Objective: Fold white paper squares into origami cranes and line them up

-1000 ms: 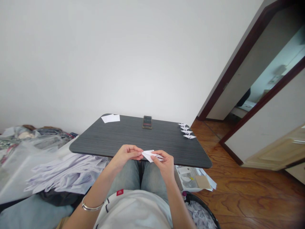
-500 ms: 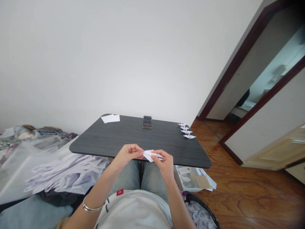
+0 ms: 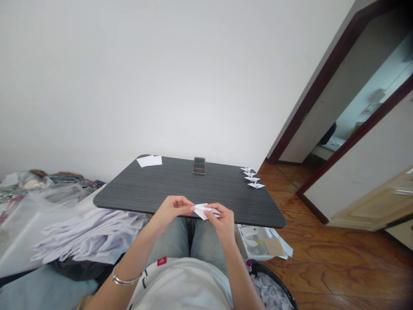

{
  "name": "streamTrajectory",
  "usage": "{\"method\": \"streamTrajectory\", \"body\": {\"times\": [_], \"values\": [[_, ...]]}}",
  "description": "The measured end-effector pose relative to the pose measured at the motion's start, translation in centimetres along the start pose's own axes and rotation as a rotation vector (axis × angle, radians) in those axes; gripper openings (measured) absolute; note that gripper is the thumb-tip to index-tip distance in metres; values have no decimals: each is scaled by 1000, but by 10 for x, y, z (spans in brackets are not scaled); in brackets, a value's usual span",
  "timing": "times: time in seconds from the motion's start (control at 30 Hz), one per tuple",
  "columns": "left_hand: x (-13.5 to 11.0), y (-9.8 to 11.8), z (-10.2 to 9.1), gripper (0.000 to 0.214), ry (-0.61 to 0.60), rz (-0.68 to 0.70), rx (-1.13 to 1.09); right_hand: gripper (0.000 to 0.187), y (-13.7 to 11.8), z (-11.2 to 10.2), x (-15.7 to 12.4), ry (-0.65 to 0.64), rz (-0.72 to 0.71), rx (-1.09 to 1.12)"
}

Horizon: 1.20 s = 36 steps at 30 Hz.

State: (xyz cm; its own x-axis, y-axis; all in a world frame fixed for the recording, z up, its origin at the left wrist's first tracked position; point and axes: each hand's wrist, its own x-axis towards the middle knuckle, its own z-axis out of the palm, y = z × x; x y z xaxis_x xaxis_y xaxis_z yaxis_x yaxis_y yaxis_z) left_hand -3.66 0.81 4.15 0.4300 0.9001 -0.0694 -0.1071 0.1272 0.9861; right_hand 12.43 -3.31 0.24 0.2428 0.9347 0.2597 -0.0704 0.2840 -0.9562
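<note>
A partly folded piece of white paper [image 3: 201, 212] is held between my two hands, just over the near edge of the dark table [image 3: 174, 183]. My left hand [image 3: 177, 207] pinches its pointed left end between thumb and fingertips. On the other side, my right hand [image 3: 223, 217] grips the wider part with the thumb below and the fingers above. Several folded white paper cranes [image 3: 256, 185] stand in a row along the table's right side. Flat white paper sheets [image 3: 150, 161] lie at the far left corner.
A small phone-like device [image 3: 199, 166] is propped near the table's back edge. White cloth [image 3: 93, 234] is heaped at the left. Beneath the table's right end are a white box [image 3: 254, 245] of small items and a black bin [image 3: 274, 286] full of white paper pieces.
Almost nothing differs. Both hands keep the same grip on the folded paper, and the whole view has shifted very slightly.
</note>
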Motion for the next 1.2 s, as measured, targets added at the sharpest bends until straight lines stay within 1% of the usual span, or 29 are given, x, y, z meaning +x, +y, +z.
{"method": "streamTrajectory", "body": {"times": [0.13, 0.23, 0.4, 0.5, 0.7, 0.93, 1.2], "values": [[0, 1, -1, 17, -2, 2, 42, 12, 0, 0, 0, -29, 17, 20], [-1, 2, 1, 16, 11, 3, 32, 11, 0, 1, 0, -30, 21, 34], [-3, 4, 7, 22, -29, -3, 0, 9, -3, 2, -2, -42, 12, 54], [-3, 3, 11, 21, -12, 2, -4, 8, -4, 3, -2, -44, 24, 66], [0, -2, 11, 20, 28, 15, -14, 9, -2, 4, 0, -56, 83, 102], [0, -3, 12, 18, 51, 31, -27, 15, 0, 2, 2, -74, 109, 159], [-3, 0, 21, 18, 15, 70, 28, 17, -6, 4, -1, -108, 93, 128]]}}
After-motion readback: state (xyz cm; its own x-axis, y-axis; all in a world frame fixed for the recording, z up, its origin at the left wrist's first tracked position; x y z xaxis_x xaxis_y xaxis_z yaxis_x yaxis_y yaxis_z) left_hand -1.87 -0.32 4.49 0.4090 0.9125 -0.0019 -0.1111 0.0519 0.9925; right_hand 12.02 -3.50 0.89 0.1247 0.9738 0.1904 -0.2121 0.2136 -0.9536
